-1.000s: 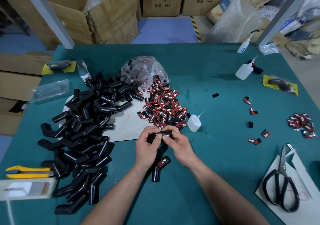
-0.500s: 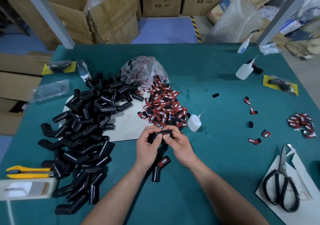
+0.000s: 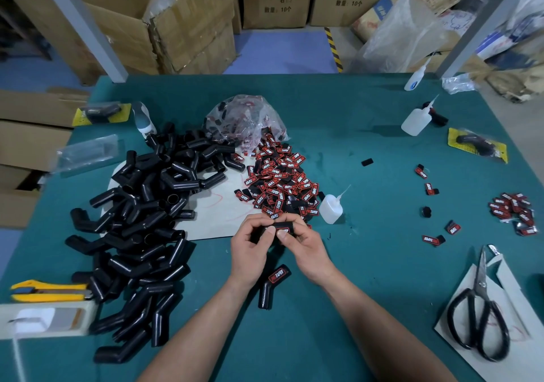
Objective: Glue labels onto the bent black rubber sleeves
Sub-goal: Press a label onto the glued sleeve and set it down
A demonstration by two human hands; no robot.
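My left hand (image 3: 249,251) and my right hand (image 3: 306,249) both grip one bent black rubber sleeve (image 3: 283,225) just above the table, thumbs pressing on a red label on it. A labelled sleeve (image 3: 272,285) lies on the green table (image 3: 368,264) between my wrists. A big heap of unlabelled black sleeves (image 3: 141,222) fills the left side. A pile of red and black labels (image 3: 281,184) lies just beyond my hands. A small glue bottle (image 3: 331,207) stands right of that pile.
Black scissors (image 3: 478,311) lie on paper at the right. Loose labels (image 3: 513,212) and scattered pieces sit at the right edge. Two more glue bottles (image 3: 416,119) stand at the far right. A yellow knife (image 3: 47,290) lies at the left edge. Cardboard boxes stand behind the table.
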